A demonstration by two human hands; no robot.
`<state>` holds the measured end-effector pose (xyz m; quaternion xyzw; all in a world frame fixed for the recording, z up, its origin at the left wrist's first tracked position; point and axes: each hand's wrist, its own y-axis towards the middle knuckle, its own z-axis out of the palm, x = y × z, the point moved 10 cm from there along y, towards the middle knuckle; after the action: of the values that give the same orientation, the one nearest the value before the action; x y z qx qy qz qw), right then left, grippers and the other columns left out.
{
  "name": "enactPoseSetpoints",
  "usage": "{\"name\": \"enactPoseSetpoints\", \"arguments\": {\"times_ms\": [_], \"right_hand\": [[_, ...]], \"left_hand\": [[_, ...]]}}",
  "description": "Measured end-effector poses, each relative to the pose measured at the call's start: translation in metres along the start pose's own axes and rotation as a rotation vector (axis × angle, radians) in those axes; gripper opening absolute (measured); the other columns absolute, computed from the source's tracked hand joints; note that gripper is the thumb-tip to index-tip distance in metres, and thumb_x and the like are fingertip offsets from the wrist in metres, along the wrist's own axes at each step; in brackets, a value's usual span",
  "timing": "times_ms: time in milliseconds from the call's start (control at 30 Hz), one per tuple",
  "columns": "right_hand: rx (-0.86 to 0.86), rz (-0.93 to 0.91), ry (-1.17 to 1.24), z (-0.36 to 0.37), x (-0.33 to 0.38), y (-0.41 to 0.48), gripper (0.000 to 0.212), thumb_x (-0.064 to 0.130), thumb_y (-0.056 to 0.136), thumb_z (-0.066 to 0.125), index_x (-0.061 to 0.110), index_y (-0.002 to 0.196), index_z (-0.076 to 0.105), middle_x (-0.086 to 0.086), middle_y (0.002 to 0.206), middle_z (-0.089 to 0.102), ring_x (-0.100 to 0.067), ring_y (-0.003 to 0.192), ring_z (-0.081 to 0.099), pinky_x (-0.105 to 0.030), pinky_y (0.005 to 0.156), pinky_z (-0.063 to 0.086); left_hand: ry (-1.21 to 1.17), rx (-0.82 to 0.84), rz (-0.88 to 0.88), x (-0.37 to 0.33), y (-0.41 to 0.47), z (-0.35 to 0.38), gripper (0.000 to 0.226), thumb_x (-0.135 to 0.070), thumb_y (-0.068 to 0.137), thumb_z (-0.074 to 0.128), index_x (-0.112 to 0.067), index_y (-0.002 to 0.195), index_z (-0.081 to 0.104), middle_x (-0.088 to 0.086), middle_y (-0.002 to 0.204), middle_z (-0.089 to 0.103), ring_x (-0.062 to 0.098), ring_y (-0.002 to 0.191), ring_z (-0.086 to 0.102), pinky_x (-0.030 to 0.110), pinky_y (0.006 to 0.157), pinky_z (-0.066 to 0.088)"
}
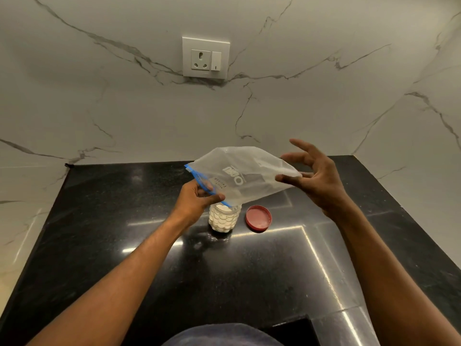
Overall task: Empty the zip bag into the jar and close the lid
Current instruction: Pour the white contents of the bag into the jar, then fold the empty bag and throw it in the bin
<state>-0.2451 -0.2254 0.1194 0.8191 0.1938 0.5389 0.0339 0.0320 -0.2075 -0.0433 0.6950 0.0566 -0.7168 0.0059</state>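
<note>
- The clear plastic zip bag with a blue zip strip [239, 176] was held above the bench, tilted so that its blue-edged mouth pointed down over the jar.
- The left hand [197, 199] had its grip closed on the bag's mouth edge, thumb and fingers pinching the blue strip just above the jar opening.
- The right hand [314, 178] was at the bag's raised bottom end; its grip was open, fingers spread and curled, with the thumb and one fingertip touching the plastic corner.
- The bag looked almost flat, with only a faint pale trace inside near the upper end.
- The small clear dimpled plastic jar [223, 219] stood upright on the glossy black stone bench [124, 221], filled with white contents and uncapped.
- The round red plastic lid [258, 218] lay just right of the jar, inner side up, not touching it.
- A white wall socket with a switch [205, 57] sat on the marble-veined wall behind.
</note>
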Motion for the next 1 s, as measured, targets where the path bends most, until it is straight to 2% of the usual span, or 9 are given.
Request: {"name": "enactPoseSetpoints", "arguments": {"times_ms": [133,267,467,600,700,800,867,933,1000], "right_hand": [[-0.098,-0.155,0.050,-0.003,0.021,0.003,0.018,0.015,0.091,0.079,0.030,0.101,0.078,0.007,0.097,0.080,-0.011,0.090,0.077,-0.023,0.080,0.061],[-0.138,-0.109,0.089,-0.001,0.007,0.000,0.013,0.014,0.087,0.083,0.024,0.097,0.081,0.001,0.093,0.081,-0.017,0.087,0.076,-0.025,0.081,0.059],[-0.200,0.000,0.251,-0.009,-0.020,-0.005,0.014,0.016,0.083,0.083,0.018,0.097,0.080,-0.004,0.093,0.079,-0.020,0.090,0.074,-0.034,0.089,0.060],[-0.230,0.079,0.253,-0.010,-0.033,-0.011,0.013,0.014,0.089,0.080,0.015,0.101,0.077,-0.005,0.097,0.078,-0.022,0.093,0.074,-0.042,0.090,0.063],[-0.219,0.136,0.315,-0.006,-0.039,-0.016,0.028,0.008,0.088,0.079,0.018,0.113,0.070,-0.008,0.104,0.079,-0.025,0.099,0.076,-0.042,0.087,0.064],[-0.089,0.255,0.303,0.012,-0.048,-0.021,0.069,0.004,0.076,0.087,0.021,0.135,0.056,-0.010,0.114,0.076,-0.028,0.108,0.073,-0.041,0.087,0.063],[0.015,0.292,0.247,0.023,-0.047,-0.025,0.097,0.019,0.066,0.096,0.032,0.147,0.045,-0.002,0.125,0.070,-0.021,0.117,0.068,-0.041,0.094,0.058],[0.027,0.270,0.234,0.028,-0.038,-0.026,0.103,0.037,0.063,0.096,0.040,0.150,0.041,0.005,0.133,0.066,-0.016,0.124,0.063,-0.044,0.102,0.053],[-0.044,0.206,0.235,0.027,-0.021,-0.024,0.090,0.048,0.069,0.089,0.041,0.147,0.046,0.007,0.135,0.064,-0.014,0.126,0.061,-0.047,0.106,0.052]], "left_hand": [[0.062,0.024,0.046,-0.010,-0.001,0.004,0.057,-0.023,0.070,0.095,-0.028,0.117,0.063,-0.005,0.117,0.077,0.009,0.110,0.074,0.030,0.094,0.060],[-0.126,-0.047,0.062,-0.017,-0.001,-0.011,0.074,-0.024,0.067,0.097,-0.020,0.126,0.053,0.003,0.118,0.079,0.015,0.108,0.077,0.026,0.087,0.063],[-0.143,-0.095,0.112,-0.030,0.000,-0.021,0.036,-0.028,0.077,0.084,-0.018,0.110,0.072,0.000,0.104,0.083,0.015,0.101,0.079,0.029,0.090,0.064],[-0.175,-0.135,0.169,-0.047,-0.001,-0.021,0.019,-0.016,0.089,0.078,-0.016,0.107,0.074,-0.002,0.103,0.083,0.014,0.101,0.079,0.023,0.083,0.063],[-0.224,-0.122,0.215,-0.083,-0.002,-0.020,0.019,-0.025,0.093,0.073,-0.016,0.110,0.073,-0.002,0.104,0.082,0.014,0.101,0.078,0.022,0.080,0.062],[-0.145,-0.114,0.309,-0.133,-0.004,-0.021,0.012,-0.029,0.096,0.072,-0.021,0.104,0.076,-0.007,0.095,0.082,0.009,0.088,0.078,0.021,0.074,0.062],[-0.003,-0.125,0.376,-0.166,-0.010,-0.028,0.008,-0.032,0.094,0.075,-0.027,0.100,0.080,-0.008,0.087,0.082,0.006,0.074,0.073,0.017,0.068,0.059],[0.218,-0.093,0.432,-0.194,-0.015,-0.031,0.010,-0.034,0.092,0.078,-0.031,0.102,0.080,-0.006,0.085,0.080,0.004,0.068,0.069,0.016,0.066,0.058],[0.440,0.012,0.419,-0.208,-0.018,-0.023,0.012,-0.034,0.092,0.078,-0.032,0.104,0.080,-0.008,0.085,0.079,0.000,0.067,0.067,0.013,0.066,0.056]]}}
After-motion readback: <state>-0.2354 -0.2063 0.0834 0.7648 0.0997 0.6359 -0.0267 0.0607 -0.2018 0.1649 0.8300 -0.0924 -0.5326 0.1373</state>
